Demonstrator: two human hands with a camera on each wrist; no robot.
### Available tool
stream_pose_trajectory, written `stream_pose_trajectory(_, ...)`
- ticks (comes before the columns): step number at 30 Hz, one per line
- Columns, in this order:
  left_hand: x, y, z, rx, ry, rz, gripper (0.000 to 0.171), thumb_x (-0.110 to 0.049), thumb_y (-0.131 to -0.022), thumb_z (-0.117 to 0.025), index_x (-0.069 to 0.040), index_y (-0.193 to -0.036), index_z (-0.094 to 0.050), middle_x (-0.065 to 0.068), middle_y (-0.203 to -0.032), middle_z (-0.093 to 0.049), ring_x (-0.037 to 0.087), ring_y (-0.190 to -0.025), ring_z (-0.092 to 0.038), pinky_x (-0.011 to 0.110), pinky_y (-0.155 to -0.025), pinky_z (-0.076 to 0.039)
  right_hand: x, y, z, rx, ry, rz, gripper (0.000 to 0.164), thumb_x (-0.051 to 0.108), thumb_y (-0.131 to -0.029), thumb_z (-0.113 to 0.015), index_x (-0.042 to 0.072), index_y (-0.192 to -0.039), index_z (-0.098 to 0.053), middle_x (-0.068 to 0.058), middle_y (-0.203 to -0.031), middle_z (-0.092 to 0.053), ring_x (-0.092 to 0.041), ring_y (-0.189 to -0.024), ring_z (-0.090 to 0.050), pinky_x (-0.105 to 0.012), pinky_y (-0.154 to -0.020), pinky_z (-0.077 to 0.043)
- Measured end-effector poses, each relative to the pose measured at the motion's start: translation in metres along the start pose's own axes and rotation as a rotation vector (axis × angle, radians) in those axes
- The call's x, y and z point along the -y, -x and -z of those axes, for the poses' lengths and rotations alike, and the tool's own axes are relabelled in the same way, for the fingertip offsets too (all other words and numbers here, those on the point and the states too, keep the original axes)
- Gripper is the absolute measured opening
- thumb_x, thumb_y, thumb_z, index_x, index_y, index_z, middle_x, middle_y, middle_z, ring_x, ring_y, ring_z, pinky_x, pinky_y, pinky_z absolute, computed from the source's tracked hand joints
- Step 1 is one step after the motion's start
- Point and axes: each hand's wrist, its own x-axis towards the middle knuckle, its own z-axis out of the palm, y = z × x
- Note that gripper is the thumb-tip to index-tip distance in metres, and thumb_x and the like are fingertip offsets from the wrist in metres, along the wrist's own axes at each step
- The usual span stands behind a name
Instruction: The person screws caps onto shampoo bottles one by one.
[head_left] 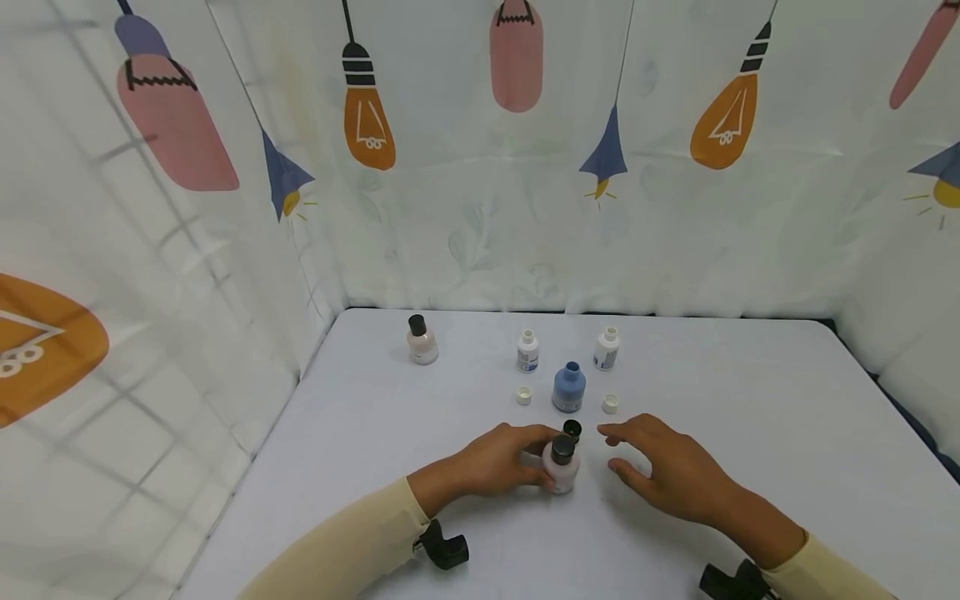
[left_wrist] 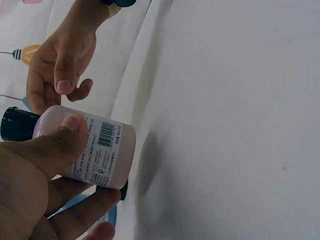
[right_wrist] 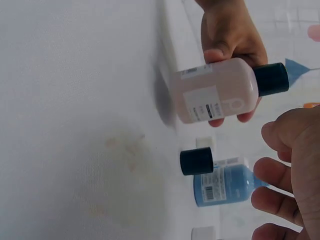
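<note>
A: What has your left hand (head_left: 497,460) got?
B: Your left thumb and fingers are wrapped round the pink bottle (head_left: 561,475), which is upright with its black lid (head_left: 562,451) on. You have it low at the near middle of the white table (head_left: 750,392) (whether its base touches the cloth, I cannot tell).
A: And your right hand (head_left: 670,473)?
B: Released. Your fingers are loosely bent, grasping nothing, just to the right of the pink bottle and apart from it.
A: What lies around your hands?
B: A loose black cap (head_left: 572,429) sits just behind the bottle you hold. Past it stands the blue bottle (head_left: 569,391), its neck uncovered, between two small white caps (head_left: 524,395). Behind those, you have two white bottles (head_left: 528,353) standing upright. Well apart, toward your far left, stands a pale bottle (head_left: 423,347) with a black top.
</note>
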Motion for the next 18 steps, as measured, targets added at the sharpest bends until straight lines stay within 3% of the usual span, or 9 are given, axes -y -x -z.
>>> stream_pose_trajectory(5,0.003,0.005,0.008,-0.004,0.023,-0.013,0.06,-0.03,-0.088,-0.083,-0.022,-0.142,-0.058,-0.011,-0.131,-0.067,0.0,-0.117,-0.061,0.031,-0.103,-0.047,-0.003,0.002,0.001,0.006,0.001,-0.017,0.052,0.022,-0.086,-0.085,0.022,-0.134,-0.064,0.009,-0.109,-0.066,-0.015,-0.103,-0.067,-0.034,-0.078,-0.059)
stream_pose_trajectory(18,0.012,0.017,0.023,-0.074,0.035,0.032,0.06,-0.032,-0.088,-0.083,-0.024,-0.142,-0.058,-0.013,-0.13,-0.067,0.002,-0.117,-0.062,0.035,-0.104,-0.047,-0.013,0.005,-0.001,-0.005,0.012,-0.002,0.05,0.021,-0.087,-0.084,0.021,-0.133,-0.065,0.01,-0.107,-0.067,-0.013,-0.103,-0.066,-0.033,-0.077,-0.059)
